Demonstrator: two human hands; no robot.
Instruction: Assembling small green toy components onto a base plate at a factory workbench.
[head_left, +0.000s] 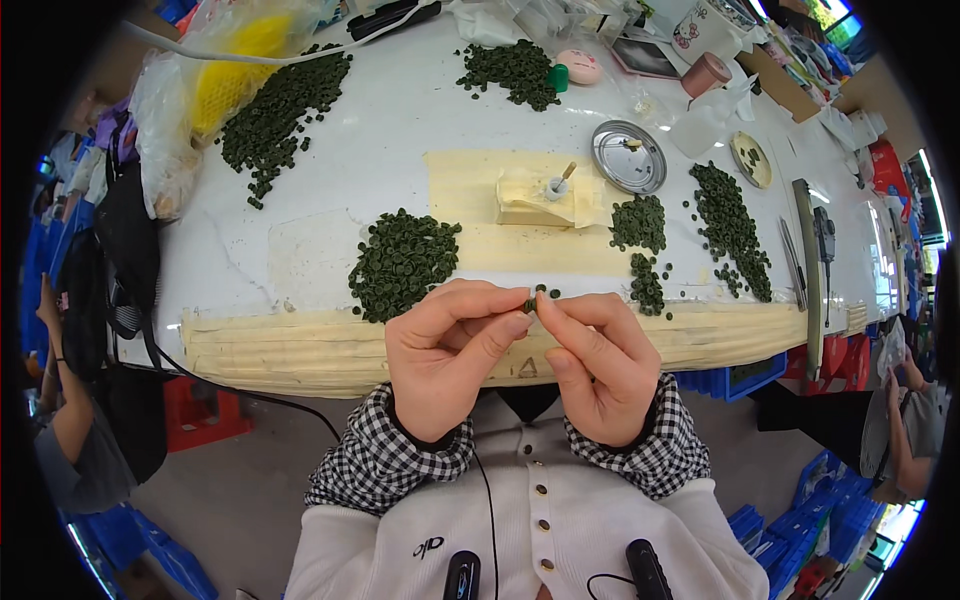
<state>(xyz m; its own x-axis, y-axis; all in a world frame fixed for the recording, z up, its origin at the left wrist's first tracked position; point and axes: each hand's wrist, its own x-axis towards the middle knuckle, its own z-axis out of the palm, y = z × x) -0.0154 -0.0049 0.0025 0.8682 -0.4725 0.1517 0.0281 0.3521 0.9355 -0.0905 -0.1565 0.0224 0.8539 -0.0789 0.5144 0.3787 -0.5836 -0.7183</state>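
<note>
Above the front edge of the table, my left hand (440,350) pinches a small dark green round piece (530,305) between thumb and forefinger. My right hand (602,368) is closed too, its fingertips meeting the left ones at the same piece, which they mostly cover. Just beyond the fingertips lie a few loose green pieces (554,293). To the left of my hands is a big pile of such pieces (403,262); to the right are smaller groups (647,285). A block wrapped in pale tape (530,205) stands ahead, bearing a small white pot (556,188) with a stick.
A round metal lid (628,157) and a yellowish dish (750,160) lie to the right. More green piles spread at far left (290,105), far middle (510,72) and right (732,235). Near the right edge is a long metal bar (808,270). People sit on both sides.
</note>
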